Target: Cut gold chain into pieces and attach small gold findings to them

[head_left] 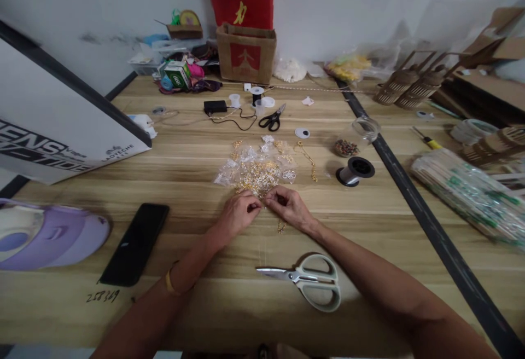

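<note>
My left hand (241,211) and my right hand (289,206) meet fingertip to fingertip at the near edge of a pile of small gold and clear beads (256,175). Both are closed in a pinch; whatever lies between the fingers is too small to make out. A short gold bead chain (281,226) shows just below my right hand, and I cannot tell whether it is held. Clear plastic bags (229,172) of beads lie around the pile. White-handled scissors (305,279) rest on the wooden table (229,304), nearer to me, blades pointing left.
Right of the pile are a gold chain (308,162), a wire spool (355,171) and a tipped jar (356,137) with dark beads. Black scissors (273,118) lie behind. A phone (135,244), purple visor (61,233) and large white box (61,113) stand left; wrapped sticks (467,195) lie right.
</note>
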Action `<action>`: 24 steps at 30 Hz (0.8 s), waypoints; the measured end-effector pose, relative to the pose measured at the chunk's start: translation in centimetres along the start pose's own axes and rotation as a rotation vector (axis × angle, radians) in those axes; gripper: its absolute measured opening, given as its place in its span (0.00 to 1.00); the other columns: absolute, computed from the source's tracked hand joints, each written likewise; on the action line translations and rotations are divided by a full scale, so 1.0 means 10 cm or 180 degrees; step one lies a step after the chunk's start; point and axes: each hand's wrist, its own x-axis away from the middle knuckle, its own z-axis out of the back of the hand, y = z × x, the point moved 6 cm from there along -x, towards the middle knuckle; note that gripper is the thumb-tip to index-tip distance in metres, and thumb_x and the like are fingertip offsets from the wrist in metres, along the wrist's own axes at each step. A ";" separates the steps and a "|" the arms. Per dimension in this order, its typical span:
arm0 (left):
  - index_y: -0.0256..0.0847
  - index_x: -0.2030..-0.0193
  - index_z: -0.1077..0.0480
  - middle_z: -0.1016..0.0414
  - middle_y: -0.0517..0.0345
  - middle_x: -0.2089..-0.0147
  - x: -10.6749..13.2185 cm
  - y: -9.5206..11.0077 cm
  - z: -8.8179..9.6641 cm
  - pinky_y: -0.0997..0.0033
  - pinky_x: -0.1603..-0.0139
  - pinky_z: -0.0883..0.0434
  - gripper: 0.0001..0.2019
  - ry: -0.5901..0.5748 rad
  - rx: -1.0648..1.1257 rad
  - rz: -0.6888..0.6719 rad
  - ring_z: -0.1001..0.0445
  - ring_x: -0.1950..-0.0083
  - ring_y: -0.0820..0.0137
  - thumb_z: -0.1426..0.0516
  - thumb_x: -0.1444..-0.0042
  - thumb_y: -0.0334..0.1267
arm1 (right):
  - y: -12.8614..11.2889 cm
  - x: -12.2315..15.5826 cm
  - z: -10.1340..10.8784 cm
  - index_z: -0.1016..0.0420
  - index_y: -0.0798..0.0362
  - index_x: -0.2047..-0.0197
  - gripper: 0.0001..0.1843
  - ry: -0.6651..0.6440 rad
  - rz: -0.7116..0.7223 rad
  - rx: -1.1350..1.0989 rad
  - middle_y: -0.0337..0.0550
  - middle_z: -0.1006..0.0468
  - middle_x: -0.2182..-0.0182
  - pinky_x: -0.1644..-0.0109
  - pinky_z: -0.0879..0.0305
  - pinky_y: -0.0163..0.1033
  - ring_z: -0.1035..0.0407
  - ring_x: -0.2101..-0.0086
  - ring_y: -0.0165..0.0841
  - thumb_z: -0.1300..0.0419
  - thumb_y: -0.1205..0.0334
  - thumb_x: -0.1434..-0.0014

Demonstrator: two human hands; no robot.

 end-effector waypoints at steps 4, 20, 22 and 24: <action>0.37 0.67 0.26 0.30 0.55 0.68 0.01 0.11 -0.03 0.67 0.56 0.35 0.04 0.0024 -0.0291 -0.0337 0.32 0.61 0.66 0.42 0.46 0.30 | 0.06 -0.01 0.00 0.31 0.57 0.68 0.10 -0.0018 -0.0169 -0.0215 0.37 0.34 0.77 0.71 0.44 0.32 0.42 0.75 0.27 0.44 0.58 0.43; 0.37 0.68 0.28 0.29 0.53 0.67 0.01 0.16 -0.08 0.64 0.55 0.34 0.07 0.0033 -0.0306 -0.0666 0.32 0.62 0.66 0.47 0.42 0.30 | 0.04 -0.03 0.02 0.31 0.57 0.68 0.10 0.0034 -0.0154 -0.0229 0.38 0.32 0.75 0.69 0.42 0.33 0.40 0.73 0.27 0.43 0.57 0.44; 0.38 0.69 0.28 0.28 0.54 0.67 0.01 0.13 -0.05 0.65 0.55 0.34 0.07 0.0119 -0.0067 -0.0558 0.31 0.62 0.67 0.46 0.44 0.29 | 0.04 -0.03 0.02 0.31 0.56 0.69 0.10 0.0015 -0.0163 -0.0243 0.37 0.32 0.75 0.69 0.42 0.33 0.40 0.73 0.27 0.43 0.57 0.44; 0.38 0.70 0.28 0.26 0.55 0.68 0.00 0.07 -0.01 0.67 0.57 0.33 0.06 0.0245 0.0251 -0.0368 0.30 0.64 0.68 0.45 0.46 0.27 | 0.04 -0.03 0.02 0.31 0.56 0.69 0.10 -0.0016 -0.0186 -0.0248 0.37 0.33 0.76 0.70 0.42 0.32 0.40 0.74 0.27 0.43 0.57 0.44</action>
